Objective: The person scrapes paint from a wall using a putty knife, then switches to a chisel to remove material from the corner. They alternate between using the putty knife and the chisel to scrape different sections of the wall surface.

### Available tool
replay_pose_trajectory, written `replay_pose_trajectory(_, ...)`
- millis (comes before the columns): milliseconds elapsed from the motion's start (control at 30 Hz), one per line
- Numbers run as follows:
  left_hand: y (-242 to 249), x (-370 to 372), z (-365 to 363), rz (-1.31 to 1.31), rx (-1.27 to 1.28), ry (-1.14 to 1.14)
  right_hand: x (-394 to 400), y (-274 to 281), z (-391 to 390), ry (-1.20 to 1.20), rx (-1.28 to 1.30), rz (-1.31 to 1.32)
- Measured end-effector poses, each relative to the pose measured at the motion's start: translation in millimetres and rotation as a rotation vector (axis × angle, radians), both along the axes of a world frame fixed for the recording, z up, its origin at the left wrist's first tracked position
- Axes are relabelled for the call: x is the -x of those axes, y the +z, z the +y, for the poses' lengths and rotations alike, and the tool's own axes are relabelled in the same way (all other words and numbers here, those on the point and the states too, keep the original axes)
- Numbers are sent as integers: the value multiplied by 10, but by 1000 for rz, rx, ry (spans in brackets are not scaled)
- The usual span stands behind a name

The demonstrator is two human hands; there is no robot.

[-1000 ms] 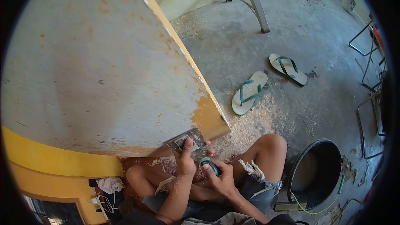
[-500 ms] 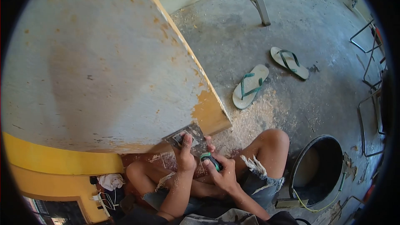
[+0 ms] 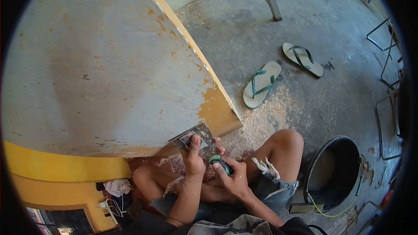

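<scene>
A wide-bladed scraper (image 3: 210,142) with a green and black handle lies against the lower edge of a large board (image 3: 117,74), near its right corner. My left hand (image 3: 193,159) is closed on the blade, its thumb pressed on the flat face and fingertips showing past the far side. Wrapped around the handle is my right hand (image 3: 235,177), its thumb on top. The board has a worn greyish coat, with orange-yellow patches bared at the corner and along the edges. Pale dust clings to my left forearm.
Scrapings (image 3: 270,117) litter the concrete floor beyond my knees. Two flip-flops (image 3: 262,85) lie there. A black bucket (image 3: 333,174) with a wire handle stands at the right, near metal chair legs (image 3: 379,124). Cables and a cloth (image 3: 117,188) lie at lower left.
The view has shifted slightly, so the board and floor items sit a little higher. Both hands keep the same grip on the scraper, which stays by the board's edge.
</scene>
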State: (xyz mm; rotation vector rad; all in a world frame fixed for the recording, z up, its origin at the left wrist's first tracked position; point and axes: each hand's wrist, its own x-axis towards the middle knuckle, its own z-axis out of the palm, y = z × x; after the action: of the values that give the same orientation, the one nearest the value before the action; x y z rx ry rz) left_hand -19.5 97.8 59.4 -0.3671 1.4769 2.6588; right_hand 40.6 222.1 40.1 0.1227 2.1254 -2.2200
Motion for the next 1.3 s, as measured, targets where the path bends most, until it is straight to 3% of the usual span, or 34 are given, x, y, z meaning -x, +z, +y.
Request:
replay_pose_trajectory(133,25,34,58,37,152,-11,-22,-28,-24,-69,77,25)
replay_pose_trajectory(300,99,38,39,47,97,24,9,89,9,3,29,21)
replay_pose_trajectory(367,112,35,48,59,13,-9,-6,43,-53,-122,90,95)
replay_pose_trajectory(500,210,68,48,61,-30,9,29,153,15,-35,46,55)
replay_pose_trajectory(1133,408,60,150,96,0,-11,-29,145,12,-63,180,35)
replay_pose_trajectory(1233,376,59,135,-6,-2,17,1,200,28,-15,64,-1)
replay_pose_trajectory(1300,368,48,148,24,-14,12,-28,182,21,-20,116,9)
